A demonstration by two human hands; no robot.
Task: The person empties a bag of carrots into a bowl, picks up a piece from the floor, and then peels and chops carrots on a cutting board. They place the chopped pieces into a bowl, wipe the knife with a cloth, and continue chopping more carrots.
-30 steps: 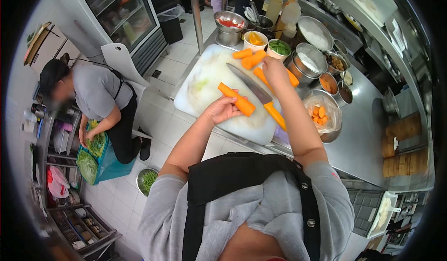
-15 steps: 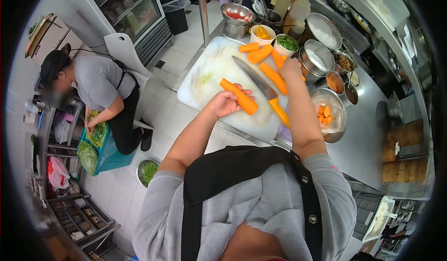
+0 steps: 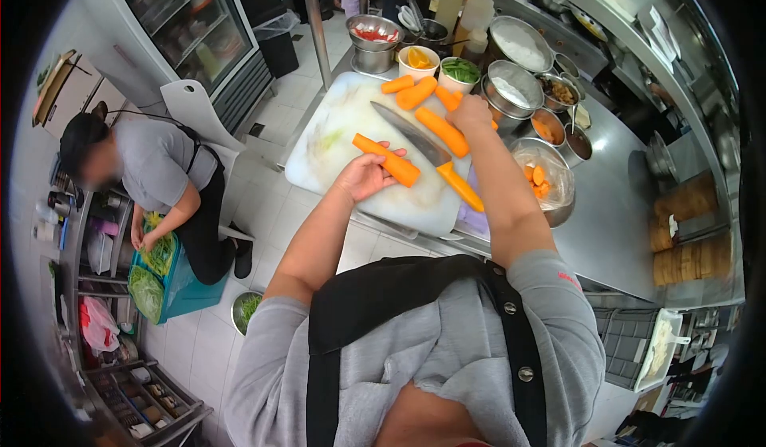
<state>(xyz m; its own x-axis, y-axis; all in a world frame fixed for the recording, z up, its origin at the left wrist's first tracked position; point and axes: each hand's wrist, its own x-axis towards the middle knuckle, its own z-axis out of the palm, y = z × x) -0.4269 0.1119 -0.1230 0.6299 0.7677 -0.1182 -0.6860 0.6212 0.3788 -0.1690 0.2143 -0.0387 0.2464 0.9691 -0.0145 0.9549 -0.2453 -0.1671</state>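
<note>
A peeled carrot piece lies across the fingers and thumb of my left hand, above the near part of the white cutting board. My right hand is closed over another carrot at the board's right edge; its fingertips are mostly hidden. Between my hands, a knife with an orange handle rests flat on the board. Beside its blade lies a thick carrot piece. Farther back are a short carrot piece and a larger one.
Right of the board, a bowl holds a plastic bag with carrot chunks. Metal bowls, tubs of green leaves and sauce bottles crowd the back. At left, a seated co-worker handles greens over a teal crate.
The whole view has shifted, so the board and table appear farther left. Against the board, my hands and the carrots look nearly unmoved. The co-worker's hands have moved slightly.
</note>
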